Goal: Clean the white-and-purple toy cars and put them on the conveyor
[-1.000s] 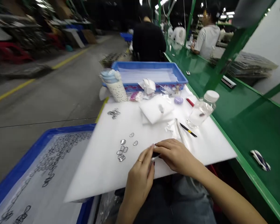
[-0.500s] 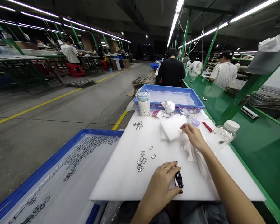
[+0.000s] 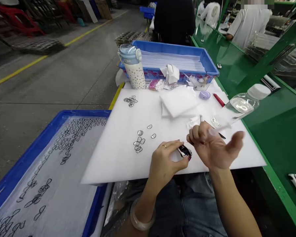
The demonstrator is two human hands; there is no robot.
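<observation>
My left hand (image 3: 164, 164) pinches a small black-and-white toy car (image 3: 185, 150) between thumb and fingers, low over the white foam sheet (image 3: 118, 158). Close to its right, my right hand (image 3: 209, 144) has its fingers curled round a clear syringe (image 3: 218, 130), while the thumb stands out to the side. A thin needle tip points toward the car; whether it touches cannot be made out. Left of my hands lie several thin black-edged oval pieces (image 3: 139, 141). Beyond my right hand rests a crumpled white tissue (image 3: 193, 121).
A blue tray (image 3: 61, 131) of ring-like pieces stands at the left. A dotted bottle (image 3: 135, 70), a blue bin (image 3: 207, 62) and folded foam sheets (image 3: 179, 102) are at the back. A clear jar (image 3: 246, 102) and red pen (image 3: 219, 99) sit right, beside the green bench (image 3: 281, 131).
My right hand has come back from near the foam sheets to beside the toy car and now holds the syringe. My left hand has tilted the car. The view has tipped downward.
</observation>
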